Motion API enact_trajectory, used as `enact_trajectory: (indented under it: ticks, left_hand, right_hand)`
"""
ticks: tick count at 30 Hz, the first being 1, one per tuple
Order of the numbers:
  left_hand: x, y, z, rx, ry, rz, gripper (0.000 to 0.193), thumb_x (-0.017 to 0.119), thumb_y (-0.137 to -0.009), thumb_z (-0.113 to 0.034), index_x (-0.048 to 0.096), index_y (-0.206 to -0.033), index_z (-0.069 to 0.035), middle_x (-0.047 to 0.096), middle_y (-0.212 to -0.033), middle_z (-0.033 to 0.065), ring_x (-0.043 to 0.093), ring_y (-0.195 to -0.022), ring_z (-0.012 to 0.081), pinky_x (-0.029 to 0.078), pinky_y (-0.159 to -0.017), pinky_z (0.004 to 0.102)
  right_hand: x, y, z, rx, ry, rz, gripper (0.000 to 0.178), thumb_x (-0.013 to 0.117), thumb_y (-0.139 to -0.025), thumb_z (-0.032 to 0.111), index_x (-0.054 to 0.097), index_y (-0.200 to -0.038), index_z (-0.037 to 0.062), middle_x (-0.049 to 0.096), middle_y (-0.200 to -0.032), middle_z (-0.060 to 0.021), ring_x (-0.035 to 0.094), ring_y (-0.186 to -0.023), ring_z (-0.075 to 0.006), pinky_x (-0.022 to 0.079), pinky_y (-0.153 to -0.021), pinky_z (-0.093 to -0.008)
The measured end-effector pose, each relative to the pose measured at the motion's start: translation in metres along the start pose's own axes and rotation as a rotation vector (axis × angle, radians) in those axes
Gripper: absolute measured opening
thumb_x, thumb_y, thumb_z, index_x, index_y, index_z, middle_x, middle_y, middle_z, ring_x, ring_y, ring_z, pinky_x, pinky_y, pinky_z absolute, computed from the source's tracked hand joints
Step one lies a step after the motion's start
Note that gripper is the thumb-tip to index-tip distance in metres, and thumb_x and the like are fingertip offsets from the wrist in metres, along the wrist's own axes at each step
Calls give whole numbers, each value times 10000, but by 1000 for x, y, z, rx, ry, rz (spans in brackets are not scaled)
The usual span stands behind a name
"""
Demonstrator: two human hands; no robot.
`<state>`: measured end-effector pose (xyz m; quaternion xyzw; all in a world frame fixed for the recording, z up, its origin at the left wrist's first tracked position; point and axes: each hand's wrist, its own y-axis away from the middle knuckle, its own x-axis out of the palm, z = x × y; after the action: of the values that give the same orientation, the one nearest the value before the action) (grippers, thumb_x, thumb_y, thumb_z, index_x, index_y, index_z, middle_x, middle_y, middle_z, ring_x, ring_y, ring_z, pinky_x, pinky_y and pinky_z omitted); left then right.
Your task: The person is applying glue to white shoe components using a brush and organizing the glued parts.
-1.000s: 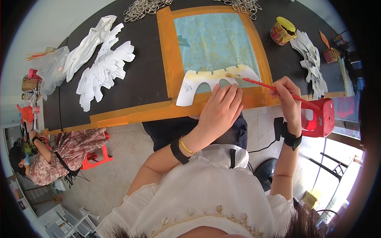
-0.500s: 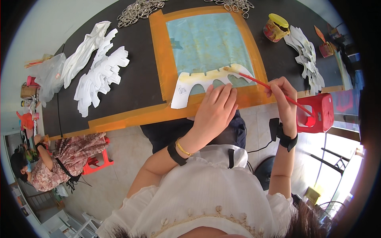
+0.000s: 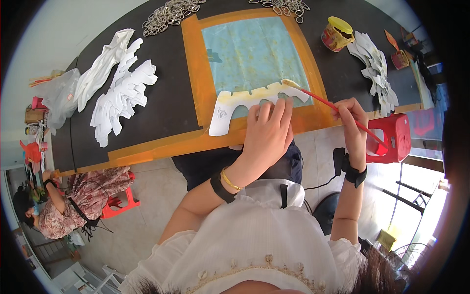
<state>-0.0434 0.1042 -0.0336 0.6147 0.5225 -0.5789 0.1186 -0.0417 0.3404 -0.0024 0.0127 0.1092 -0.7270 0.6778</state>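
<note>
A white cut-out piece (image 3: 226, 109) with scalloped lower edge and notched upper edge lies on a blue sheet (image 3: 247, 51), overlapping the orange tape around it. Yellowish wet-looking coating shows along its upper edge. My left hand (image 3: 268, 131) rests palm down over the piece's lower edge, fingers stretched out and holding nothing. Between the thumb and fingers of my right hand (image 3: 353, 120) is a thin red-handled brush (image 3: 321, 100). Its bristle end touches the piece's upper edge toward the right.
Stacks of white cut pieces (image 3: 122, 100) lie left, with another stack (image 3: 374, 71) right. A yellow-rimmed tub (image 3: 337, 35) stands beyond my right hand. Metal rings (image 3: 171, 17) are heaped at the back. A red stool (image 3: 399, 139) stands right; another person (image 3: 73, 201) sits at left.
The brush tip has moved slightly right along the piece's upper edge. My left fingers have shifted a little and bent slightly over the piece. The view has shifted slightly.
</note>
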Motion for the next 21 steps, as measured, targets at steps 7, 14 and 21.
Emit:
enact_trajectory:
  ticks: [7,14,21]
  left_hand:
    - [3,-4,-1,-18,-71,-9,496,661,-807,-170,580,-1284,-59,519,-1171,74,495,-1027,262,384,-897,441]
    - [4,-4,-1,-24,-65,-4,493,658,-807,-175,582,-1280,-59,521,-1170,71,502,-1042,258,384,-895,444]
    - [4,-4,0,-26,-74,-7,484,658,-804,-178,591,-1270,-65,522,-1163,65,505,-1038,250,384,-895,442]
  right_hand:
    - [4,-4,-2,49,-5,4,133,551,-965,79,599,-899,-26,638,-851,-68,575,-788,-122,459,-769,-258]
    - [-5,1,1,47,-121,22,129,533,-963,59,594,-891,-27,635,-846,-71,575,-790,-124,456,-768,-257]
    - [4,-2,-3,39,-29,-33,129,547,-965,72,599,-899,-26,640,-848,-75,579,-776,-119,471,-770,-265]
